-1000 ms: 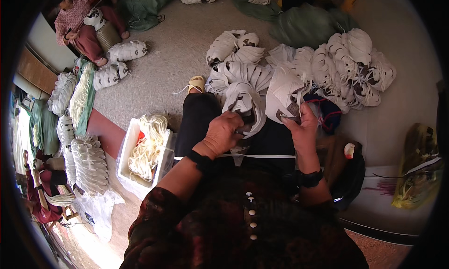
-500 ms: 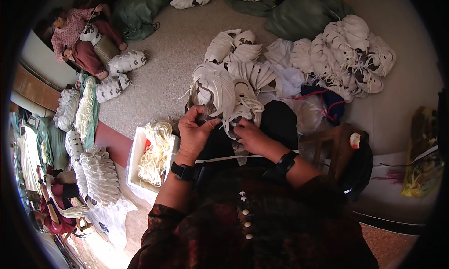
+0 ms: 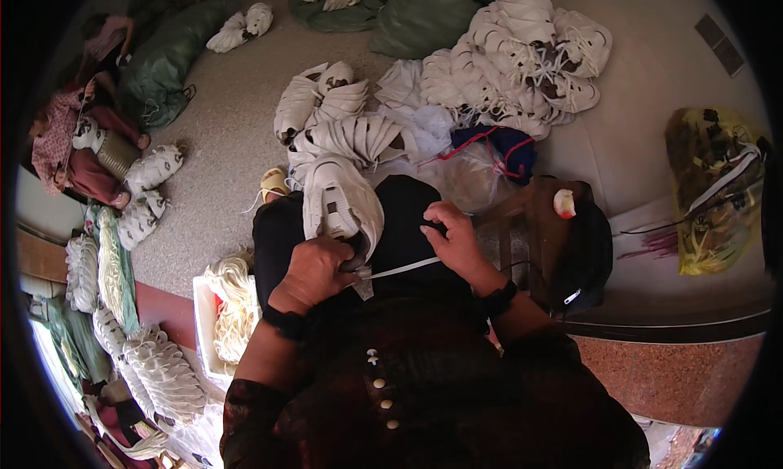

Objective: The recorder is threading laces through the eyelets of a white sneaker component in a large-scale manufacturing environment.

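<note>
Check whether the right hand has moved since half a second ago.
Yes: rightward, judged against the dark bag. The right hand is now nearer it.

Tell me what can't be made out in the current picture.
In the head view:
White shoe: part of its opening, covered by the left hand.
White box: its right side, hidden by the left arm.
Yellow bag: contents, too blurred.
Lower-left person: partly cut off by the dark fisheye rim.
</note>
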Tool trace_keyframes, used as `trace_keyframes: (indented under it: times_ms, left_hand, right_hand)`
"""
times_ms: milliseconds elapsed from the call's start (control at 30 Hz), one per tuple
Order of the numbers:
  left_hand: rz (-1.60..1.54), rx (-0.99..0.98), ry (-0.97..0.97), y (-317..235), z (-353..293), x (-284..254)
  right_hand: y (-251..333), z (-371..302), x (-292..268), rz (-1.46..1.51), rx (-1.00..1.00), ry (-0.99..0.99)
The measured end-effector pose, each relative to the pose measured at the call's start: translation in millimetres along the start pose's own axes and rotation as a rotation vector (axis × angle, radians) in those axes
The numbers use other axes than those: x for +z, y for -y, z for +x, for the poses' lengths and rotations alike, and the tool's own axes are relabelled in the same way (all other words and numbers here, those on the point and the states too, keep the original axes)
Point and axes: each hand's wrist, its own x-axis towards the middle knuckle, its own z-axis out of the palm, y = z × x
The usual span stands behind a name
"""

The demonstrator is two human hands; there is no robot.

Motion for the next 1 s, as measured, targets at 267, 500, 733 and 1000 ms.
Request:
trace_keyframes:
  times_ms: [267, 500, 733, 1000]
  left_hand:
    - [-0.048, -0.019, -0.139, -7, -2, 5]
    - [-0.066, -0.039, -0.166, -7, -1, 10]
    - [-0.039, -0.058, -0.148, -10, 1, 9]
    - [-0.031, -0.046, -0.133, -10, -1, 6]
  right_hand:
    - [-62, -20, -166, -0.722, 0.417, -0.678]
    - [-96, -27, -260, -0.761, 0.680, 0.032]
    - [-103, -23, -259, -0.566, 0.733, 0.145]
    - [-53, 5, -198, 0.855, 0.425, -0.171]
